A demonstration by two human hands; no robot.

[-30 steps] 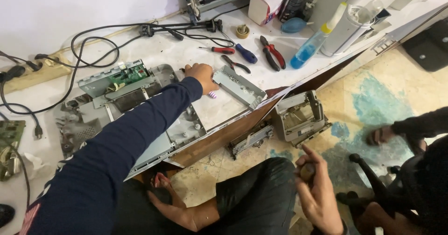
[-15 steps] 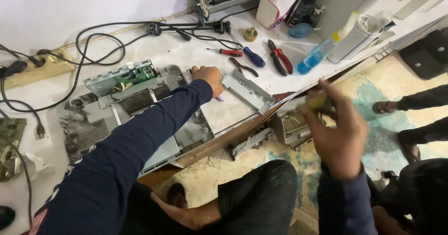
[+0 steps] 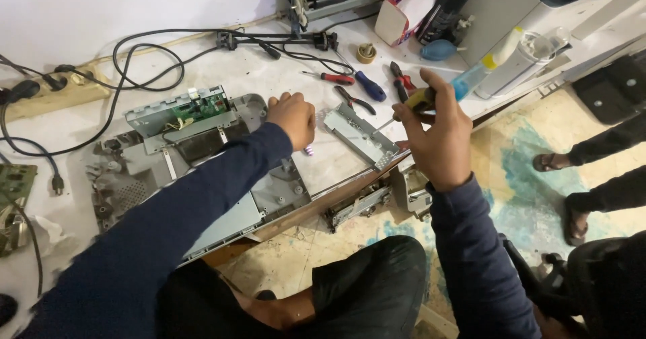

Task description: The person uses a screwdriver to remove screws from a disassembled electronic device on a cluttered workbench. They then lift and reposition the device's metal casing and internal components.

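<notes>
My left hand point(image 3: 293, 117) is closed with its knuckles up, resting at the right end of a dismantled grey machine chassis point(image 3: 176, 152) that carries a green circuit board point(image 3: 199, 107). I cannot see anything inside the fist. My right hand point(image 3: 434, 133) grips a screwdriver with a yellow and black handle point(image 3: 421, 98); its thin shaft points down-left toward a loose grey metal bracket point(image 3: 361, 135) lying between my hands. A small pink and white striped piece point(image 3: 309, 150) lies under my left wrist.
Pliers point(image 3: 353, 99), red-handled cutters point(image 3: 401, 78), a blue-handled screwdriver point(image 3: 367, 83) and a red-handled one point(image 3: 331, 78) lie behind the bracket. Black cables point(image 3: 145, 61) run to a power strip point(image 3: 54, 93). A blue spray bottle point(image 3: 481, 71) stands at right. Another person's sandalled feet point(image 3: 568, 191) are on the floor.
My right hand has risen from beside my knee to the table edge with the screwdriver, its tip now near the bracket. My left hand has stayed on the chassis end.
</notes>
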